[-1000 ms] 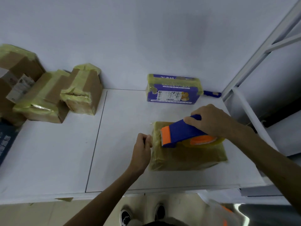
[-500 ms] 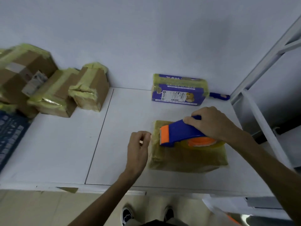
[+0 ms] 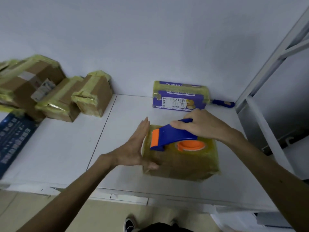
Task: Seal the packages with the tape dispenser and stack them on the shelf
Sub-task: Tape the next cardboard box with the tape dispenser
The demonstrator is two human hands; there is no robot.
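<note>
Left hand [image 3: 133, 149] has opened flat against package [image 3: 184, 163]; right hand [image 3: 201, 127] grips tape dispenser [image 3: 168, 138], hiding its handle.

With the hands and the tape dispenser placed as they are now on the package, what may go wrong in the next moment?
1. The left hand lies flat against the left side of the package, close to the orange cutter end of the tape dispenser. A pull toward it might scrape the fingers.
2. The right hand grips the dispenser from above, and the tape-covered package might slide on the smooth table.
</note>
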